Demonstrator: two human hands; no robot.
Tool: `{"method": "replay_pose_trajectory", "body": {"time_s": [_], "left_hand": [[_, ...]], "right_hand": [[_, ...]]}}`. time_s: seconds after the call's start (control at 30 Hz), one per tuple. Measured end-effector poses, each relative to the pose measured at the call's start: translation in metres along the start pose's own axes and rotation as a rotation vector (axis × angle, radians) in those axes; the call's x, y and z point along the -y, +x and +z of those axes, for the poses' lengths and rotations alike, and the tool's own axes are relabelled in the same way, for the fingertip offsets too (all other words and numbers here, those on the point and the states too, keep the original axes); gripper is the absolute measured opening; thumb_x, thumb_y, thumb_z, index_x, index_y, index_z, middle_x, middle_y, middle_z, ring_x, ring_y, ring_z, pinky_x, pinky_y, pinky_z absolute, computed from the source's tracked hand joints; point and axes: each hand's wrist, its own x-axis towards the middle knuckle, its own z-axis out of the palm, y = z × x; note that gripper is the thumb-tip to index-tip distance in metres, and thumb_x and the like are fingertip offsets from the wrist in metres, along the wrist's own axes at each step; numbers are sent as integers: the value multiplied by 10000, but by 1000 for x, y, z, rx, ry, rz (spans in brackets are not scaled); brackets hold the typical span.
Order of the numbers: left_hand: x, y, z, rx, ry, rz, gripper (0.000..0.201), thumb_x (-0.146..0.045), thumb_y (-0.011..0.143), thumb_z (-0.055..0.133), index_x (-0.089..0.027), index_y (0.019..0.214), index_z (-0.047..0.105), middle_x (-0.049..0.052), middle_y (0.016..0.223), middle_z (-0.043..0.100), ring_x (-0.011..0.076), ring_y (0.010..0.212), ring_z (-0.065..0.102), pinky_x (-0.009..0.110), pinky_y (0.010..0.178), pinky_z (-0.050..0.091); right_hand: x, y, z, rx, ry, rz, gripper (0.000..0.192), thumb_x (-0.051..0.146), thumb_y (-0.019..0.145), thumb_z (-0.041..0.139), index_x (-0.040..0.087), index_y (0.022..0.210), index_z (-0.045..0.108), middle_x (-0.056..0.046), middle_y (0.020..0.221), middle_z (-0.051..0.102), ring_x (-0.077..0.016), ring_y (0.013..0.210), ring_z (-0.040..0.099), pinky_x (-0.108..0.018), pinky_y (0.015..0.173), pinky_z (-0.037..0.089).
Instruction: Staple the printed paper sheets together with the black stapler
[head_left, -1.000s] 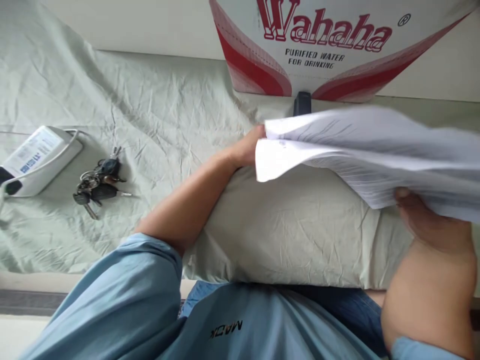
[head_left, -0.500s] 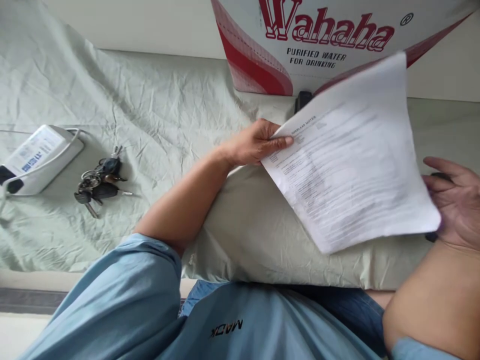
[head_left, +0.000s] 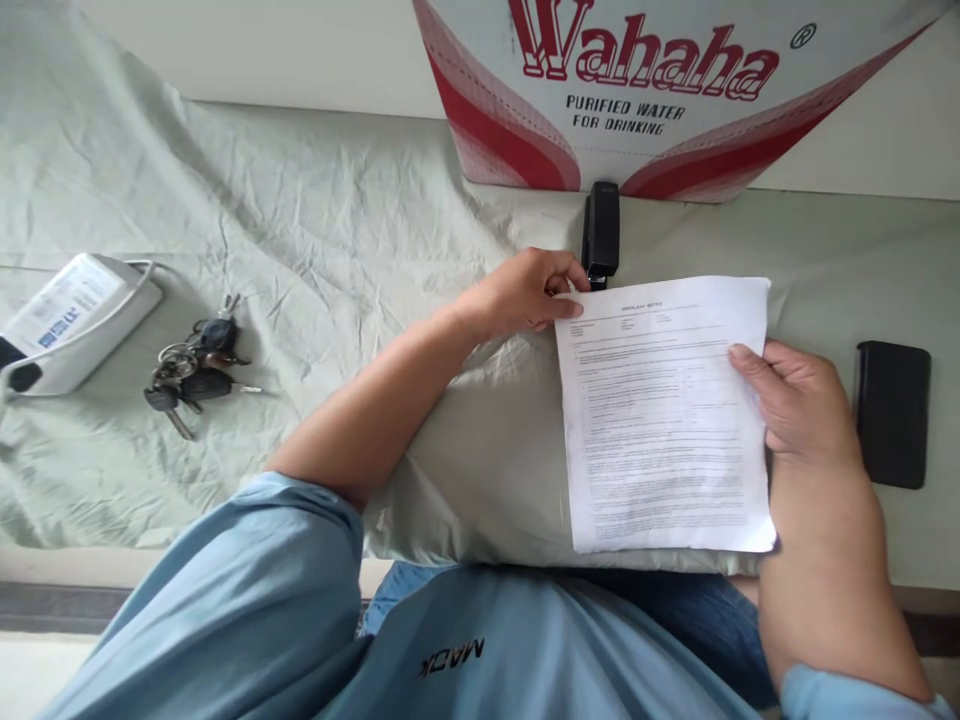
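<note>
Presently the printed sheet (head_left: 664, 415) lies flat on the pillow (head_left: 487, 470), left hand (head_left: 525, 292) pinching its top corner, right hand (head_left: 799, 400) gripping its right edge, stapler (head_left: 602, 232) just beyond, untouched.

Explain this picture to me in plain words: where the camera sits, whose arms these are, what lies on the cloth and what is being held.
There is no machine here. The camera sits on a person's head and looks down, so the two arms in blue sleeves are that person's own.

The left hand pinches the top left corner of a printed paper with its fingers. The right hand grips the paper's right edge. The paper lies flat on a pale green pillow.

On the wrinkled sheet around it lie a black stapler just above the paper, a black phone to the right, a bunch of keys and a white device to the left. A Wahaha water carton stands behind.
</note>
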Motion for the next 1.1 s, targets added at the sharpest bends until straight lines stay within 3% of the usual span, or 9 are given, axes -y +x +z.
{"method": "replay_pose_trajectory", "body": {"time_s": [0.07,0.2,0.37,0.57,0.73,0.93,1.1], "left_hand": [[5,3,1,-106,-15,-8,312,-185,930,1000,-254,1155,795,-43,774,721,129,617,596,318,651,505],[11,8,7,-297,22,23,356,-110,934,941,-266,1165,719,-60,776,746,153,694,648,335,754,575],[21,15,17,-428,113,116,325,-97,943,882,-283,1123,686,-60,805,765,189,824,719,357,902,605],[26,18,27,-496,211,191,242,-118,1009,846,-283,1067,679,-10,947,830,224,904,762,398,990,616],[13,14,34,-491,356,150,251,-27,1007,717,-269,968,660,8,913,843,218,881,755,390,908,578],[14,20,36,-548,453,144,334,45,925,687,-278,929,604,6,880,804,210,817,686,398,802,481],[25,20,35,-557,437,205,278,10,1006,691,-262,1055,722,22,943,821,230,909,761,394,884,586]], "right_hand": [[4,1,3,-51,23,24,729,836,555,1222,248,871,930,-4,707,804,-195,585,644,-344,509,547],[17,-2,5,-70,-52,59,683,769,575,1216,231,852,900,-5,705,783,-198,644,674,-324,562,553],[24,-2,6,-58,-164,50,689,810,620,1166,233,779,826,-11,723,774,-192,684,637,-312,581,480],[23,1,8,-77,-184,68,692,825,594,1138,229,782,840,-13,707,763,-202,715,656,-313,625,491],[23,2,7,-64,-220,101,587,736,604,1113,236,815,890,-21,800,846,-186,703,643,-306,614,485],[22,3,7,-70,-190,121,636,742,550,1149,225,817,893,-23,810,862,-167,703,645,-279,606,479],[18,5,4,-75,-212,58,588,751,648,1116,233,823,900,-16,786,844,-171,696,654,-282,599,473]]}}
